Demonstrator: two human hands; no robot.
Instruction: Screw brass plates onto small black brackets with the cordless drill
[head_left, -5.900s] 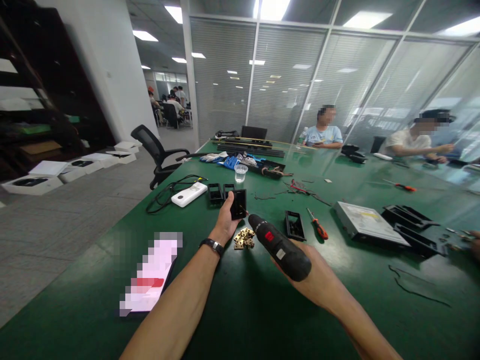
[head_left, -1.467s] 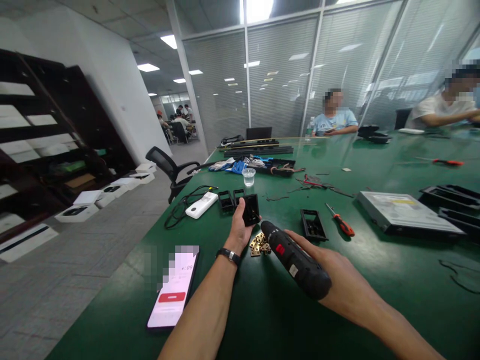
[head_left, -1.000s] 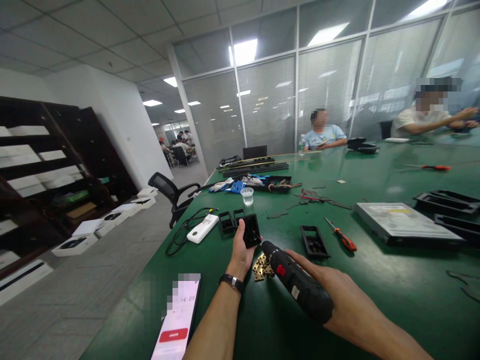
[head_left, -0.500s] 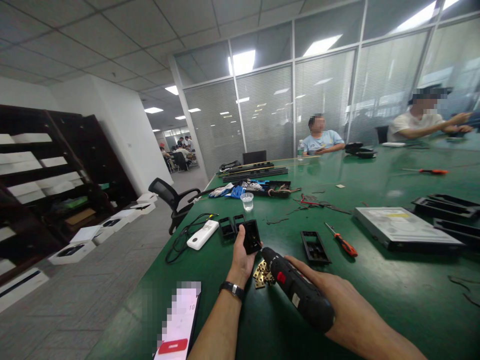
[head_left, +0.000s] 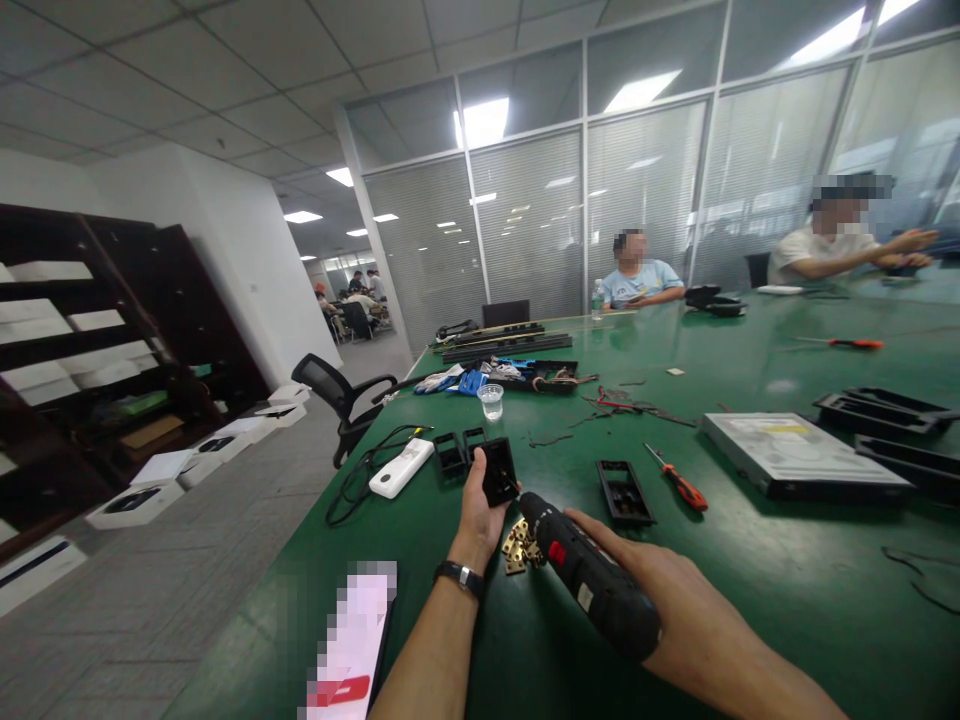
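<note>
The left hand (head_left: 480, 512) gripped a small black housing (head_left: 499, 466) above the green table (head_left: 750, 620), thumb pressed along its near left edge, the other fingers mostly hidden behind or under it. The right hand (head_left: 664, 585) was closed around a black power drill (head_left: 589, 580), whose nose stood just beside the housing's lower right corner; whether the bit touched the housing could not be told. Both grips matched those seen about six seconds earlier, and the drill was aimed at the same corner then

The view had changed more than the work: it had tipped upward, bringing in a wide stretch of ceiling, and the phone (head_left: 356, 630), fully in sight earlier, was now cut off by the bottom edge. At the far right, the person in a white shirt (head_left: 829, 255) had a hand raised higher than before

The heap of brass pieces (head_left: 517, 548) lay below the housing, left of the drill, as it had earlier. Two black frames (head_left: 450, 457) were still behind the left hand, and another black frame (head_left: 625, 495) lay near the orange-handled screwdriver (head_left: 686, 490)
</note>
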